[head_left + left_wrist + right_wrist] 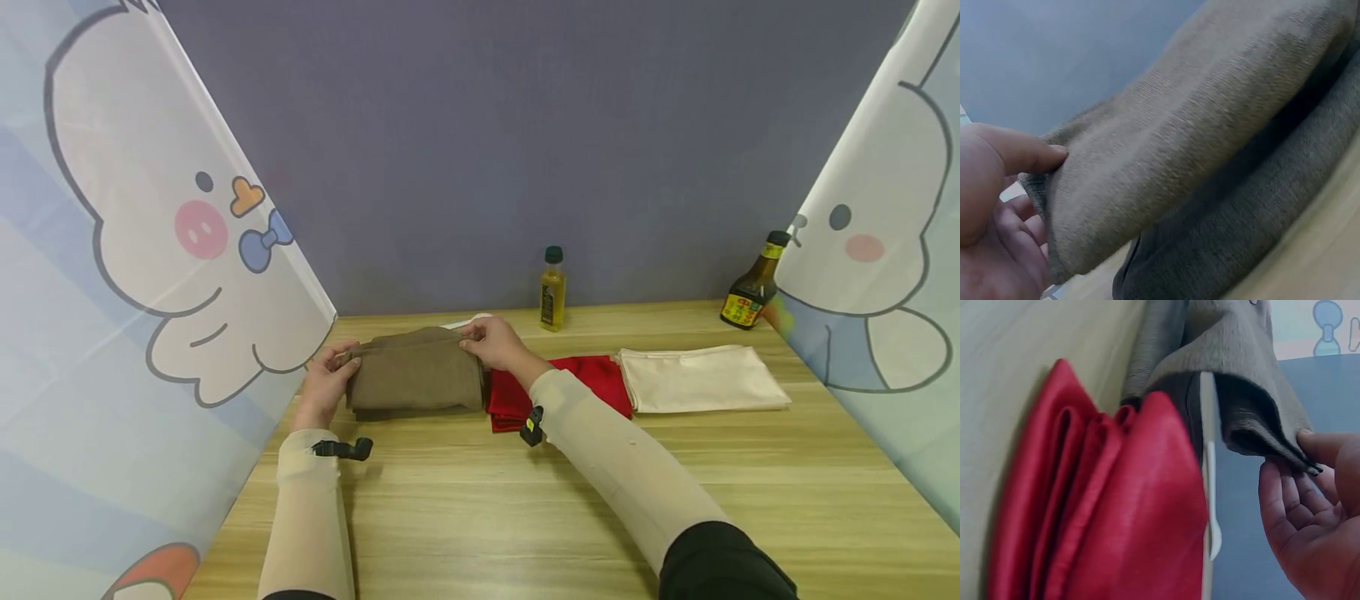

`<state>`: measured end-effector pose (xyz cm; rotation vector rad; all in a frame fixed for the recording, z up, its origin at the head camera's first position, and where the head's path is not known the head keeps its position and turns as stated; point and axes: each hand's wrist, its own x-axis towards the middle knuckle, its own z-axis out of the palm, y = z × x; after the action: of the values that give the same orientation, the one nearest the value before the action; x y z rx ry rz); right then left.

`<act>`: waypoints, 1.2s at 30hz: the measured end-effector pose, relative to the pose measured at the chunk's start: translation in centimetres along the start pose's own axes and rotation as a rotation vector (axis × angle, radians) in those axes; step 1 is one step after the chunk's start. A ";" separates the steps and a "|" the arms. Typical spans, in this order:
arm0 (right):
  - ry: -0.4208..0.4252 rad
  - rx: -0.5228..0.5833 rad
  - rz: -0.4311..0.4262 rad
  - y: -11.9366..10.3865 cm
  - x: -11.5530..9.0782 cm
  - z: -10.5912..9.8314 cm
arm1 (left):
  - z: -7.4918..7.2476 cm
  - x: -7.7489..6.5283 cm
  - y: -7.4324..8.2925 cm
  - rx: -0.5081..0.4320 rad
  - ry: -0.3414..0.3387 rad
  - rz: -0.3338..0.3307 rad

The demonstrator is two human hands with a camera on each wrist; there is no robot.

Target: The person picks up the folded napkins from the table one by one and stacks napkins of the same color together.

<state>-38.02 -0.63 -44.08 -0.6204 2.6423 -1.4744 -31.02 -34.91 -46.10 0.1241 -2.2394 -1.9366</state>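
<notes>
A folded brown cloth [416, 371] is lifted between both hands at the left of the table, its lower layers sitting beneath it. At its left edge, my left hand [326, 385] pinches the fabric; in the left wrist view the thumb lies on top of the brown cloth [1147, 169], with the other fingers partly hidden behind. My right hand [495, 340] pinches the far right corner. From the right wrist, that corner of the brown cloth [1241, 369] hangs raised, and a gap shows under it. A folded red cloth [592, 375] lies just right of it, partly behind my right forearm.
A folded cream cloth [701, 379] lies right of the red one. Toward the back stand a small bottle of yellow oil [552, 292] and a dark sauce bottle [752, 287]. A white spoon-like object [1212, 500] shows beyond the red cloth. Printed panels flank the table.
</notes>
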 end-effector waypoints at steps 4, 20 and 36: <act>-0.027 -0.035 0.032 0.7 0.0 0.4 | -0.1 0.2 -0.7 0.081 -0.045 0.002; -0.073 -0.274 0.011 1.1 -0.5 1.5 | 0.2 0.4 -1.4 0.379 -0.054 -0.026; -0.146 -0.427 0.027 1.1 -0.9 2.0 | 0.5 0.5 -1.7 0.403 -0.123 -0.003</act>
<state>-37.08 -1.41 -46.26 -0.6823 2.8454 -0.8188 -31.68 -34.77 -47.85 0.0614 -2.6841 -1.5054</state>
